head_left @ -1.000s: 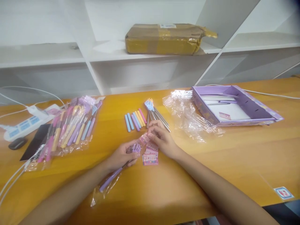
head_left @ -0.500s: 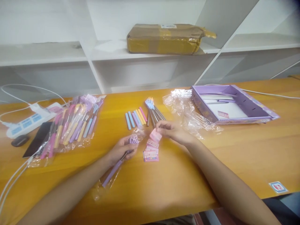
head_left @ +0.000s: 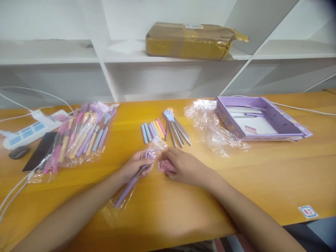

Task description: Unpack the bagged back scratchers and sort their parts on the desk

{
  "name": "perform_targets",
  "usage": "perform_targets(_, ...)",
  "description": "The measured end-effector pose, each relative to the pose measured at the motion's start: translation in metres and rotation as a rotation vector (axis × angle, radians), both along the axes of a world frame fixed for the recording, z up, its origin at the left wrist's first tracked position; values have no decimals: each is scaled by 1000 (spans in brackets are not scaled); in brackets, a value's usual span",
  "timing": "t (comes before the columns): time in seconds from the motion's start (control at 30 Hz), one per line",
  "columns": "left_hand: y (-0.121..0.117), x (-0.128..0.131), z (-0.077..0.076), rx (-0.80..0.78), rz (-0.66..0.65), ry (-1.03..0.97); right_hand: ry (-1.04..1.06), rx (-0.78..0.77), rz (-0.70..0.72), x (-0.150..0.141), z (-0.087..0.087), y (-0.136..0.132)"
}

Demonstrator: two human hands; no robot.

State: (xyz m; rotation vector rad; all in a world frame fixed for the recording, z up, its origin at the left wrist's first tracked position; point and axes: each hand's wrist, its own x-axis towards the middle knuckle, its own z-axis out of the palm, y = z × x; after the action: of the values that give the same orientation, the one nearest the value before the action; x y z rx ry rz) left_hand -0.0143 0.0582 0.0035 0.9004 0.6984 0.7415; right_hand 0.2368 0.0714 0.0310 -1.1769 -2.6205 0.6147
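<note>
My left hand (head_left: 136, 165) is closed around a purple-handled tool with a hand-shaped head (head_left: 131, 184), still in its clear plastic sleeve, lying tilted on the orange table (head_left: 236, 189). My right hand (head_left: 183, 167) rests palm down on a small stack of pink cards (head_left: 165, 166), fingers curled over them. Just beyond my hands lie a row of pastel handle sleeves (head_left: 152, 131) and a bundle of metal rods with hand-shaped tips (head_left: 175, 128).
A heap of packaged pastel tools (head_left: 81, 137) lies at the left beside a power strip (head_left: 28, 130), a phone and cables. Crumpled clear wrappers (head_left: 210, 126) and an open purple box (head_left: 262, 119) sit at the right. White shelves behind hold a taped brown parcel (head_left: 191, 40).
My right hand came down from in front of the rods onto the pink cards, covering most of them. My left hand kept hold of the wrapped purple tool.
</note>
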Motion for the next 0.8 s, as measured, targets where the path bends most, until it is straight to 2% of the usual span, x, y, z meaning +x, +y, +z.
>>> perform_targets(0.13,0,0,0,2,-12,-14,68,57,47,-7,-4,6)
perform_targets(0.4,-1,2,3,-6,-7,-23,26,23,-32,10,4,12)
perform_targets(0.6,0,2,2,-11,1,-5,100,160,146,1,10,11)
perform_targets(0.7,0,2,2,-18,4,-15,94,169,136,3,11,12)
perform_targets(0.8,0,2,3,-35,16,-20,69,104,118,7,9,13)
